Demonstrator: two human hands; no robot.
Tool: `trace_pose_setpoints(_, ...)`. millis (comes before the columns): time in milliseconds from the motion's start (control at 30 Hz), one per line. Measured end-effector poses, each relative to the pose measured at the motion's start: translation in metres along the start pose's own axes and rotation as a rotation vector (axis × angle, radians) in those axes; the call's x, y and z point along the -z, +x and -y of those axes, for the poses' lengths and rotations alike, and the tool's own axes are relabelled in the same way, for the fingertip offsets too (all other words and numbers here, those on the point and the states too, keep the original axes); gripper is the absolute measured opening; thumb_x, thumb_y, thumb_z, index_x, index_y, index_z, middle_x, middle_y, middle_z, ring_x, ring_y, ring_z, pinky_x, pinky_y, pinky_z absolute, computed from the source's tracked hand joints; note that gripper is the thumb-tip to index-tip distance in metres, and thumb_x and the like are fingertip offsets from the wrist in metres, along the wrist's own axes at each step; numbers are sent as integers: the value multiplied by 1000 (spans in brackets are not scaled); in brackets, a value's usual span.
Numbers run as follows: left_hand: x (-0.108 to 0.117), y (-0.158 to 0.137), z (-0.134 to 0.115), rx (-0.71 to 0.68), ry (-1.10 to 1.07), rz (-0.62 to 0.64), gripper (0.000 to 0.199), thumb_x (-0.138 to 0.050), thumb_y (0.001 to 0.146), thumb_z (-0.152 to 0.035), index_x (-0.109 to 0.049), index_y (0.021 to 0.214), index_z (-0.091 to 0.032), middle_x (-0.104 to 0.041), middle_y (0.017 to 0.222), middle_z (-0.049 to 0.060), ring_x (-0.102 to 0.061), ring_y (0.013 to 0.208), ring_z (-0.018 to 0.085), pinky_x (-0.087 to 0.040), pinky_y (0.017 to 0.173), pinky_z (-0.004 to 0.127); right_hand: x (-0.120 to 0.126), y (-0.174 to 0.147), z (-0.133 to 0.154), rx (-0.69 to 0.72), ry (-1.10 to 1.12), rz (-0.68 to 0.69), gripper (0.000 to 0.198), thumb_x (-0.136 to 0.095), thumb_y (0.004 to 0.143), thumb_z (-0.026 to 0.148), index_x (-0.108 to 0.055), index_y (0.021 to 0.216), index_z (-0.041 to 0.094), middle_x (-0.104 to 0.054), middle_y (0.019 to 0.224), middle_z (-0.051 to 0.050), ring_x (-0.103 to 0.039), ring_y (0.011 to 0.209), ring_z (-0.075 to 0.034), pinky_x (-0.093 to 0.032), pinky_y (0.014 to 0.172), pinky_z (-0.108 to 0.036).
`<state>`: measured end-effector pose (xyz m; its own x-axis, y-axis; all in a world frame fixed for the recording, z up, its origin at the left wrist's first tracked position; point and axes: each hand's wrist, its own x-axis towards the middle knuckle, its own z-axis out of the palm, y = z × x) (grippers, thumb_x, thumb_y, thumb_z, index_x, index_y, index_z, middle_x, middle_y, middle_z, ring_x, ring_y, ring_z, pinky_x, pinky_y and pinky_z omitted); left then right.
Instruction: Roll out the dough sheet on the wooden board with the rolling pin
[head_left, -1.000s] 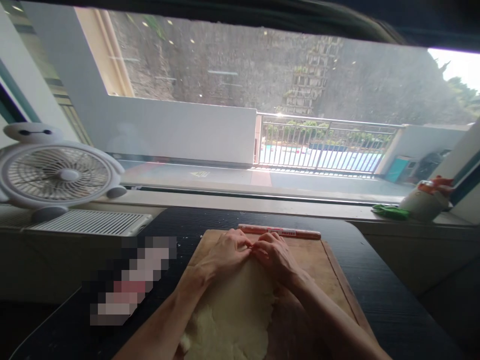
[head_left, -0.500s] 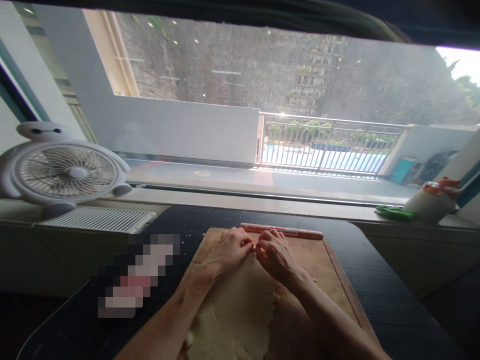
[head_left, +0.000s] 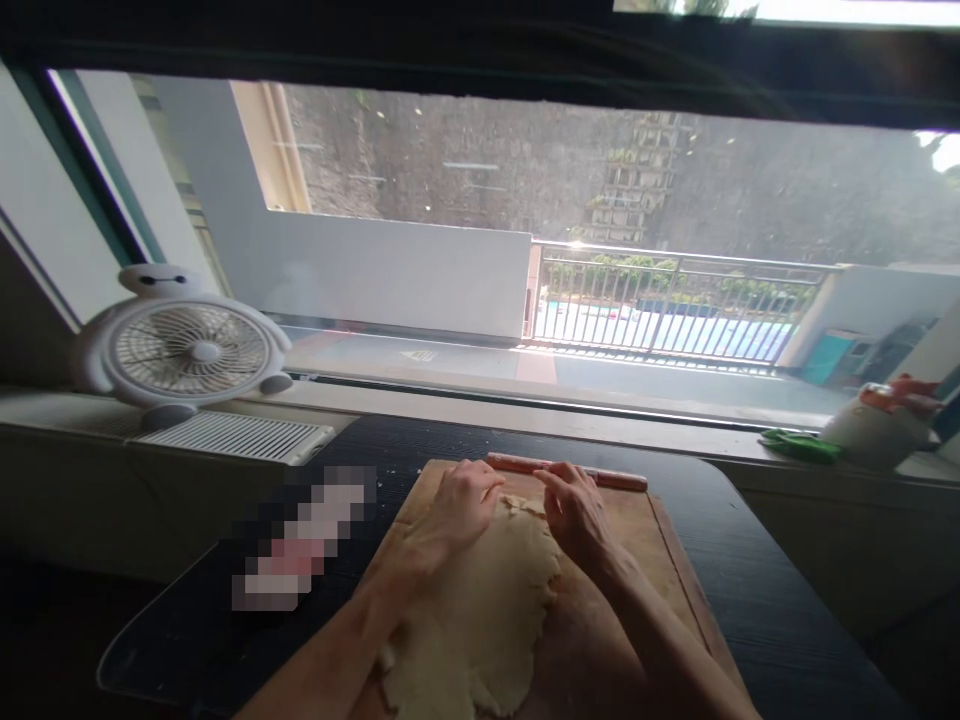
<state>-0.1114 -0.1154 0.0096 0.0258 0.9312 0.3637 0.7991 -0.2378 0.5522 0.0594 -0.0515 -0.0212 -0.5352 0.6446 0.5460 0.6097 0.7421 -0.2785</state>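
A thin, pale sheet of dough [head_left: 487,610] with a ragged edge lies along a wooden board [head_left: 664,570]. My left hand [head_left: 469,498] is at the dough's far left corner, its fingers bent and a small gap showing between thumb and forefinger. Just beyond the far right edge of the dough is my right hand [head_left: 574,502], fingers loosely curved and apart, with nothing visible in them. A rolling pin [head_left: 622,481] lies across the board's far end, partly hidden behind my right fingers. My left forearm covers part of the dough's left side.
The board rests on a dark table [head_left: 757,560]. A blurred-out object [head_left: 300,550] lies to its left. By the window stand a white character-shaped fan [head_left: 202,350] and, at the right, a pale pot [head_left: 874,430] beside a green item [head_left: 802,446].
My hands have moved apart from where they met at the dough's far edge, uncovering that edge between them. The camera view has shifted slightly.
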Motion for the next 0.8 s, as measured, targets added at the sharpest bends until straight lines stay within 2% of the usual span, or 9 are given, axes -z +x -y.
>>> trace_pose_setpoints(100, -7, -11, -14, -80, 149, 51, 25, -37, 84, -23, -62, 84, -21, -61, 95, 4, -51, 90, 18, -34, 87, 32, 4, -1, -12, -71, -81, 9, 20, -44, 83, 17, -63, 88, 22, -56, 93, -6, -47, 84, -18, -34, 76, -29)
trace_pose_setpoints(200, -19, -19, -21, -82, 248, 72, 27, -34, 86, -24, -61, 87, -21, -59, 96, 5, -51, 91, 19, -34, 86, 33, 2, -7, -17, -119, -153, 65, 15, -48, 81, 23, -61, 73, 20, -56, 87, -7, -48, 80, -18, -34, 73, -29)
trace_pose_setpoints(367, -32, -21, -20, -83, 336, 50, 27, -33, 86, -26, -58, 94, -21, -58, 97, 6, -49, 93, 20, -32, 88, 34, -7, -9, -22, -181, -57, 71, 10, -50, 79, 23, -59, 74, 20, -58, 82, -4, -50, 76, -15, -33, 68, -25)
trace_pose_setpoints(500, -30, -19, -18, -98, 313, 71, 28, -34, 85, -25, -59, 94, -21, -57, 99, 7, -49, 95, 20, -33, 87, 33, -8, -5, -29, -308, 38, 76, 11, -49, 78, 24, -58, 72, 20, -59, 73, -1, -50, 65, -12, -29, 57, -22)
trace_pose_setpoints(600, -19, -5, -13, -122, 265, 195, 28, -35, 84, -25, -63, 86, -19, -59, 96, 6, -51, 90, 17, -35, 84, 29, -3, -2, -32, -374, 75, 77, 17, -45, 80, 27, -59, 72, 20, -59, 68, 0, -49, 61, -11, -25, 53, -22)
trace_pose_setpoints(733, 5, 28, -10, -124, 187, 495, 28, -38, 80, -25, -65, 80, -20, -63, 87, 2, -54, 78, 14, -39, 73, 23, 0, -1, -33, -383, 89, 95, 18, -48, 78, 32, -59, 71, 19, -59, 66, 1, -45, 56, -10, -22, 51, -23)
trace_pose_setpoints(800, 14, 41, -11, -85, 181, 539, 28, -39, 78, -27, -66, 85, -21, -65, 87, 0, -55, 75, 14, -39, 69, 22, -2, -1, -34, -383, 101, 101, 18, -49, 78, 34, -59, 73, 20, -59, 66, 2, -44, 55, -9, -21, 50, -23)
